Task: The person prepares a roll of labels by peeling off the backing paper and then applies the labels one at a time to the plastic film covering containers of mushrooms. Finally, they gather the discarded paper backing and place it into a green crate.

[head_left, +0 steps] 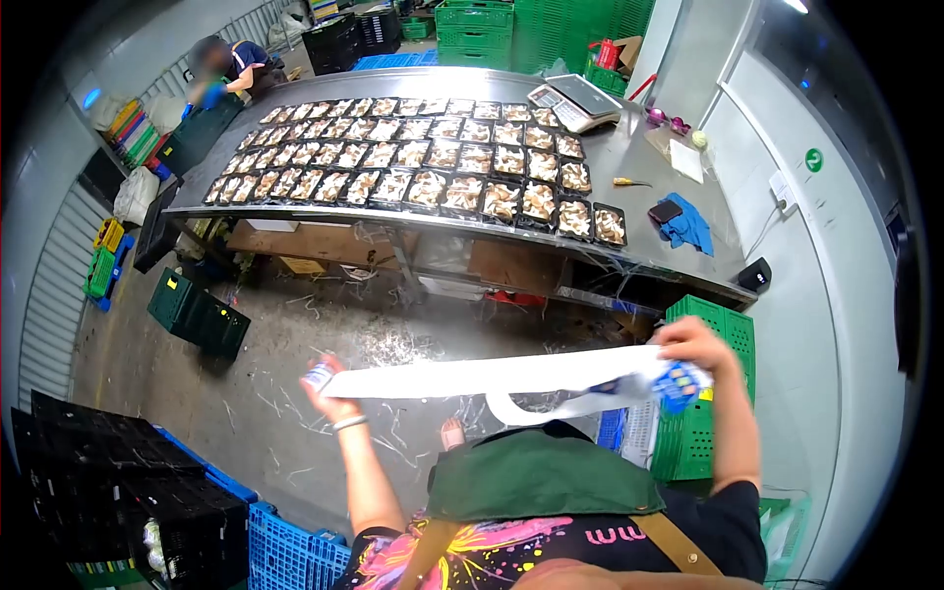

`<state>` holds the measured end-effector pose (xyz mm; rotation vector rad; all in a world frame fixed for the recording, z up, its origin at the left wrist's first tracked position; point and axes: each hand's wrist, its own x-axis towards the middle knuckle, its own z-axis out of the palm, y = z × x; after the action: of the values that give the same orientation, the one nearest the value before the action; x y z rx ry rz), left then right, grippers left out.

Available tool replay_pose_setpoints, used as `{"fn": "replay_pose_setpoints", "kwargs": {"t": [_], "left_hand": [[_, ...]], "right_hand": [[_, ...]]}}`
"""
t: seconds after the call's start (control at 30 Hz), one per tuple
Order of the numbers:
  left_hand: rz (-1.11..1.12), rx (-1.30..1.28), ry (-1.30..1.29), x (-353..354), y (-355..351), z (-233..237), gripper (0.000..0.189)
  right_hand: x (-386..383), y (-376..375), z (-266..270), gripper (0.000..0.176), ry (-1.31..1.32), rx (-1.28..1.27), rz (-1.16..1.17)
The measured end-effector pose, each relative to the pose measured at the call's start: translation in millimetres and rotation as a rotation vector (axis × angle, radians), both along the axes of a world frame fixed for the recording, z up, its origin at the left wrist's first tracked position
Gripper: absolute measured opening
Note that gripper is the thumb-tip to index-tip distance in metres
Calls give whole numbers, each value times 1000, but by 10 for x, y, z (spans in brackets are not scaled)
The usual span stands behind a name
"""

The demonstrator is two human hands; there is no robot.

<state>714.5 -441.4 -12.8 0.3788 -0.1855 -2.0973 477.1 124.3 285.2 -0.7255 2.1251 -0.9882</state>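
A long white strip, which looks like label backing paper, stretches across in front of my green apron (pixel 541 477). My left hand (pixel 334 398) grips the left end of the strip (pixel 492 375), where a small piece of blue print shows. At the other end my right hand (pixel 700 349) is closed around the strip. Below that hand hangs a bunched part with blue printed labels (pixel 678 385), slightly blurred. A loose loop of the strip curls beneath the taut length. Further off, many black trays of sliced mushrooms (pixel 442 187) stand in rows on the steel table (pixel 644 236).
On the table are a scale (pixel 580 103), a yellow-handled knife (pixel 632 182), a phone (pixel 665 211) and a blue cloth (pixel 690 234). Green crates (pixel 728 344) stand at my right, black crates (pixel 187 511) at my left. A co-worker (pixel 246 64) bends at the far left.
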Motion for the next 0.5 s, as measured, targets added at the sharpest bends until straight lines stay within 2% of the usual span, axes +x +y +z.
{"fn": "replay_pose_setpoints", "kwargs": {"t": [0.03,0.1,0.13,0.2,0.23,0.3,0.33,0.37,0.4,0.43,0.47,0.5], "left_hand": [[42,-52,-33,295,-240,-42,48],[92,-166,-44,937,-718,-62,48],[99,-229,-23,1199,-914,-5,48],[328,-172,-94,1466,-1076,361,49],[324,-250,-116,1533,-1113,521,49],[254,-383,-87,1512,-1121,768,50],[243,-395,-85,1345,-1072,909,51],[151,-460,-62,1110,-973,1076,52],[57,-525,-37,822,-810,1252,54],[-93,-583,41,479,-578,1435,54],[-242,-636,119,121,-261,1616,55],[-360,-511,163,-202,165,1790,57]], "right_hand": [[-88,462,161,24,69,89,-128],[-301,1694,92,22,403,342,-308],[-319,2271,102,25,447,581,-513],[-530,4291,-794,32,966,1155,-939],[-466,4141,-689,32,972,1156,-942],[-167,3131,-418,41,696,1073,-776],[-68,2425,-369,49,691,749,-727],[16,1657,-300,53,509,492,-677],[41,1132,-404,51,432,273,-560],[169,422,-203,50,224,176,-445],[194,1,-345,51,138,20,-319],[284,-483,-214,54,25,38,-231]]}}
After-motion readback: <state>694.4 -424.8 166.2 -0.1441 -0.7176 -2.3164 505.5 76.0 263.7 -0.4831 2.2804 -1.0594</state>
